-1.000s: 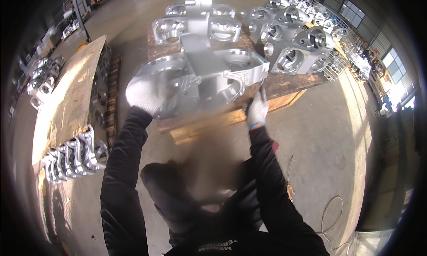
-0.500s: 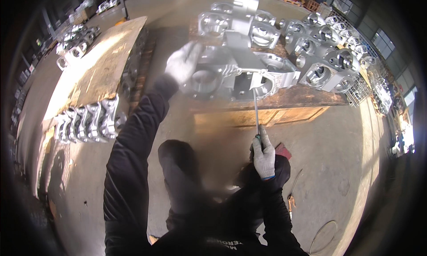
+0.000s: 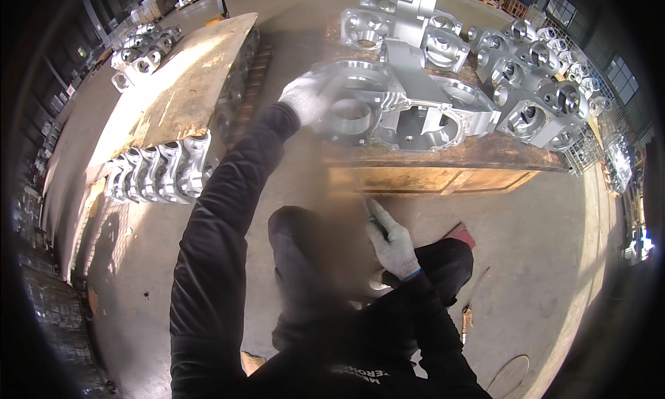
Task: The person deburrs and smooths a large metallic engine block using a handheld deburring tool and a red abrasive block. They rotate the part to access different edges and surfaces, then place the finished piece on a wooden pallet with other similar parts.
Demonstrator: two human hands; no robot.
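Note:
A large silver metal casting with round openings lies at the near edge of a wooden crate. My left hand, in a pale glove, is at the casting's left end. Its fingers look stretched out over the edge, though they are blurred. Lower down, in front of the crate, my gloved right hand is closed around the dark green handle of a thin-shafted hand tool. The tool's shaft is partly lost in a brown smear, and its tip cannot be made out. It is apart from the casting.
More castings stand at the right and behind on the crate. To the left, a plywood sheet covers stacked parts, with a row of silver castings at its near end. An air gun and hose lie on the floor at right.
My right hand has drawn the tool back out of the casting's opening, down and to the left. My left hand stays at the casting's left end. The whole view has shifted slightly.

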